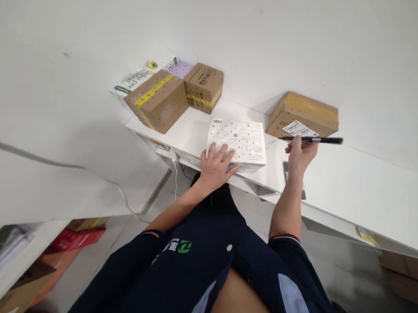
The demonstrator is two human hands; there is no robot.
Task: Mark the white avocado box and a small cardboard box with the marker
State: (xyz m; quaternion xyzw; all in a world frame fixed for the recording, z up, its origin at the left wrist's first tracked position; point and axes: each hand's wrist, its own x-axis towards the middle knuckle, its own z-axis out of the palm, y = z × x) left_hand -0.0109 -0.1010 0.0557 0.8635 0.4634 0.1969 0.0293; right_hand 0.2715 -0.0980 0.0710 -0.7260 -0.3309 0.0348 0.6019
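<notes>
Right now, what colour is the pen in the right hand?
Black pen, held by the right hand; head view.

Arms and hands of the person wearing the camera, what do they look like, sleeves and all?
Both forearms are bare. The left hand and right hand wear no gloves. Short dark navy sleeves end in thin red-and-white trim at the cuff. No watch or rings show.

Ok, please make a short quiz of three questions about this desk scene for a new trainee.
1. True or false: the left hand rests on the white parcel.
2. What does the right hand hold?
A. black pen
B. scissors
C. tape roll
3. How many brown boxes stand on the white table?

Key:
1. True
2. A
3. Three: two at the left, one near the pen.
</notes>
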